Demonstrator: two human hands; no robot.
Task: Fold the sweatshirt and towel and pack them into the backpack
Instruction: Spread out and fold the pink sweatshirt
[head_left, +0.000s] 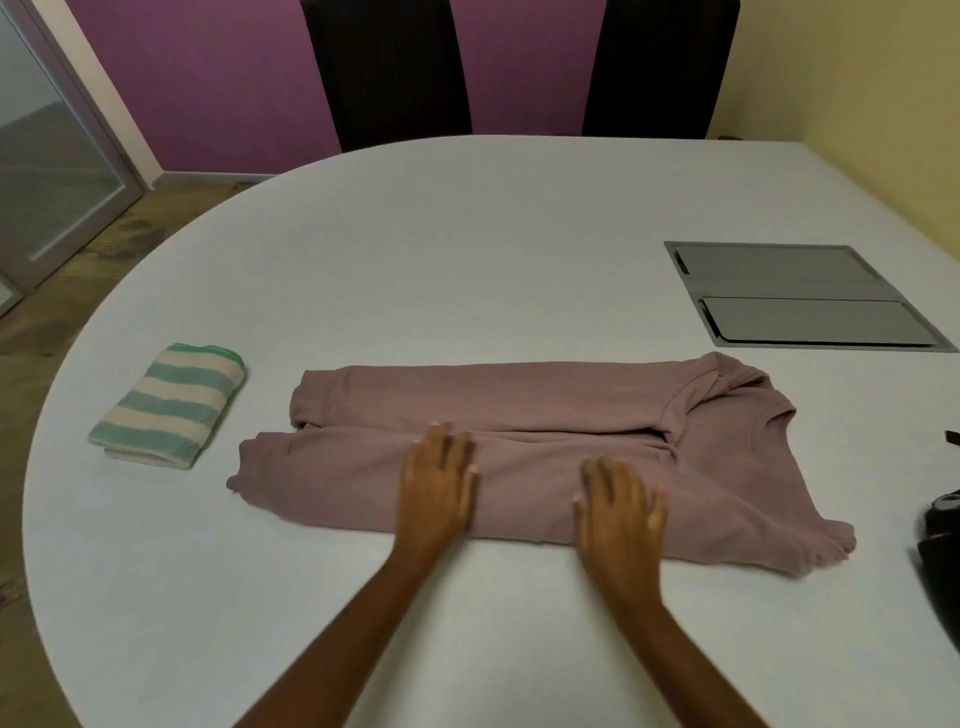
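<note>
White table (467, 249): left hand (436, 493), right hand (618, 514) flat on sweatshirt (519, 395), fingers (444, 441) straight; folded towel (169, 405) apart.

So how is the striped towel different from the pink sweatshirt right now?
The towel is striped green and cream; the sweatshirt is plain dusty pink. The towel is a small, compact folded bundle; the sweatshirt is a long strip, only partly folded. Nothing touches the towel, while the left hand and right hand press flat on the sweatshirt. Both lie on the white table, neither packed yet.
</note>
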